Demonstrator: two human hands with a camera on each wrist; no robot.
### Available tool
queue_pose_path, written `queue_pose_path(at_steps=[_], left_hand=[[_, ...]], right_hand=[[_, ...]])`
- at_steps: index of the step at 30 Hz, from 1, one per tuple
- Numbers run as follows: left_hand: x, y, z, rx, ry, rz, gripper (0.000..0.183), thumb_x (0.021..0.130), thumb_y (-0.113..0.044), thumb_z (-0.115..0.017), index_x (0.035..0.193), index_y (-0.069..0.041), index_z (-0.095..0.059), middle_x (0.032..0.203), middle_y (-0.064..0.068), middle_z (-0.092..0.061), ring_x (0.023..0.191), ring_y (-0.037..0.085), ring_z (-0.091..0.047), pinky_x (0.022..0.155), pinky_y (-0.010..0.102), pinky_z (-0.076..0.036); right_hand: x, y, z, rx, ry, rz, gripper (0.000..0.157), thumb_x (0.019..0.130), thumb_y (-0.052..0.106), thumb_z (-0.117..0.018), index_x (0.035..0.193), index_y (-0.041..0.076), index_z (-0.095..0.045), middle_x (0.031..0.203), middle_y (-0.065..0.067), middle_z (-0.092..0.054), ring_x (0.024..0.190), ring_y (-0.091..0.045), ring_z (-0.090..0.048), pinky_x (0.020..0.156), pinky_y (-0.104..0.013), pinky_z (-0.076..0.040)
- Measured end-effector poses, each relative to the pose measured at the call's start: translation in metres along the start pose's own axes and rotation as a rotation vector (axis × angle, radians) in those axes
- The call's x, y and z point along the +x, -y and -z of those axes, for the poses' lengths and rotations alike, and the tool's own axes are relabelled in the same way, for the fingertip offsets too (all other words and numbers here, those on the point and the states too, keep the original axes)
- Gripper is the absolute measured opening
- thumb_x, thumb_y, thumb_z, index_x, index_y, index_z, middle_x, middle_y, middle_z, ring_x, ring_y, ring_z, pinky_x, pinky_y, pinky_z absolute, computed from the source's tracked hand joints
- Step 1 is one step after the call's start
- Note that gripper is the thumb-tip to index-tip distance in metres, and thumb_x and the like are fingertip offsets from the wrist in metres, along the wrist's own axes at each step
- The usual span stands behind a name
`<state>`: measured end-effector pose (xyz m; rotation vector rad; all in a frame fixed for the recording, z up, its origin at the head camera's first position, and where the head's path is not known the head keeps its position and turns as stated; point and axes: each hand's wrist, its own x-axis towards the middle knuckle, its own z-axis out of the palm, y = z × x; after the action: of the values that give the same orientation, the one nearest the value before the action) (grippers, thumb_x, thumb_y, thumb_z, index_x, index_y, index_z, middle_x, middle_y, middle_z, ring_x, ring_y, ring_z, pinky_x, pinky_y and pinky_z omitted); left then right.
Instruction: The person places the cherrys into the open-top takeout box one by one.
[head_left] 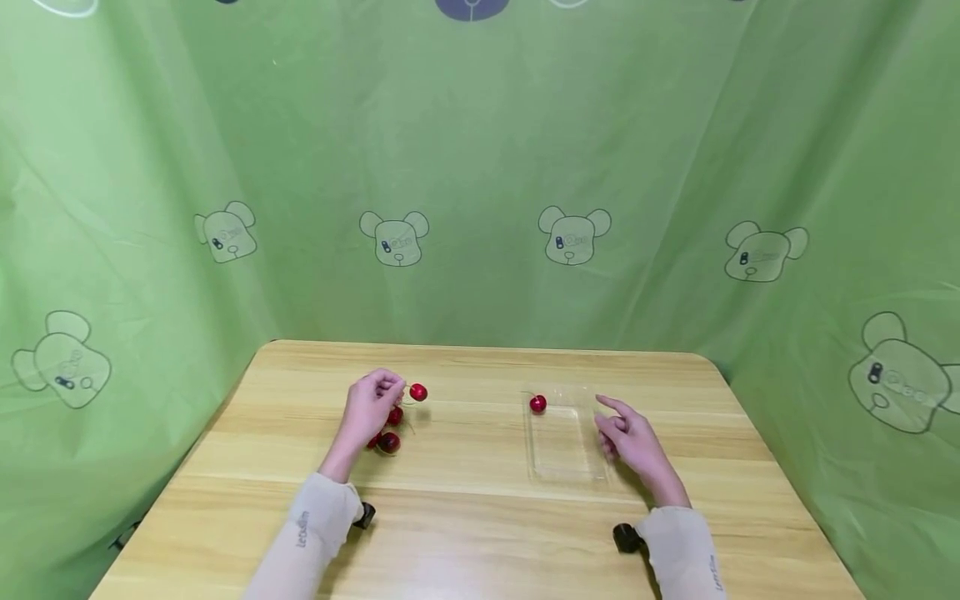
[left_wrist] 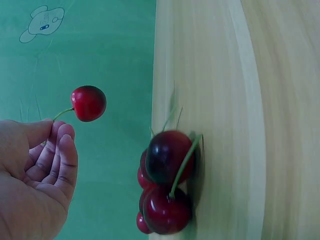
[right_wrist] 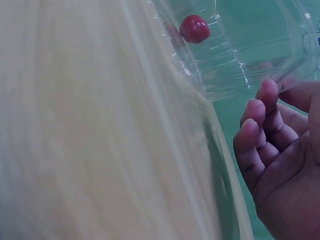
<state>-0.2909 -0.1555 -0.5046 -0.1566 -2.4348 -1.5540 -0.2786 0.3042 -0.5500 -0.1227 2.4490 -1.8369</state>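
Left hand (head_left: 371,404): forearm extended forward and inward over the table (head_left: 465,542). Thumb and fingertips are closed in a pinch on the stem (left_wrist: 62,112) of one cherry (head_left: 418,392); the remaining fingers are curled. The fruit hangs free just to the right of the fingertips, raised above the table. A cluster of cherries (head_left: 389,442) lies on the table below the left hand, on its right side and partly covered by it.

Right hand (head_left: 632,440): forearm extended forward and angled to the left. The hand is partly open, index finger extended, a gap between index and thumb, other fingers bent. It is beside the right wall of a clear plastic box (head_left: 558,450); contact cannot be determined. A single cherry (head_left: 537,404) is in the box at its far left corner, left of the right hand.

Markings: the left sleeve (head_left: 311,508) carries lettering that appears to read "Let'sSlim"; the right sleeve (head_left: 682,542) carries similar, less legible lettering. The bear heads (head_left: 397,243) on the green curtain (head_left: 480,125) bear lettering too faint to read.
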Motion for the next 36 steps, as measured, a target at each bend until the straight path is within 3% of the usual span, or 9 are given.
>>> queue_pose_path(at_steps=[6,14,22,36], left_hand=[[0.001,-0.003,-0.011,-0.019,0.012,-0.005,0.013,0.102,-0.015,-0.067,0.103,-0.003,-0.072,0.094,0.015,-0.075,0.086,0.037,-0.073,0.068,0.022,-0.058],[0.002,-0.008,-0.029,-0.059,0.025,-0.019,0.011,0.099,-0.011,-0.069,0.102,-0.002,-0.072,0.091,0.013,-0.074,0.077,0.020,-0.070,0.069,0.024,-0.060],[0.002,-0.012,-0.045,-0.091,0.064,0.011,0.011,0.099,-0.012,-0.070,0.103,-0.002,-0.072,0.093,0.013,-0.074,0.081,0.026,-0.072,0.072,0.025,-0.060],[0.009,-0.022,-0.073,-0.084,0.127,0.001,0.011,0.100,-0.016,-0.068,0.105,-0.006,-0.072,0.091,0.008,-0.073,0.079,0.020,-0.070,0.072,0.026,-0.060]], right_hand=[[0.000,-0.001,0.001,-0.012,0.002,0.005,0.056,0.108,0.020,-0.056,0.159,0.004,-0.036,0.082,-0.023,-0.062,0.063,-0.015,-0.055,0.053,-0.028,-0.052],[0.000,-0.002,0.002,-0.043,-0.012,0.016,0.057,0.108,0.021,-0.058,0.157,0.003,-0.038,0.083,-0.024,-0.064,0.063,-0.014,-0.056,0.054,-0.028,-0.052],[0.000,-0.002,0.002,-0.054,-0.007,0.010,0.057,0.107,0.023,-0.059,0.157,0.004,-0.038,0.083,-0.025,-0.064,0.064,-0.014,-0.057,0.055,-0.029,-0.053],[0.002,0.002,0.000,-0.074,-0.011,0.021,0.058,0.107,0.024,-0.058,0.158,0.004,-0.038,0.082,-0.023,-0.063,0.063,-0.014,-0.056,0.054,-0.028,-0.051]])
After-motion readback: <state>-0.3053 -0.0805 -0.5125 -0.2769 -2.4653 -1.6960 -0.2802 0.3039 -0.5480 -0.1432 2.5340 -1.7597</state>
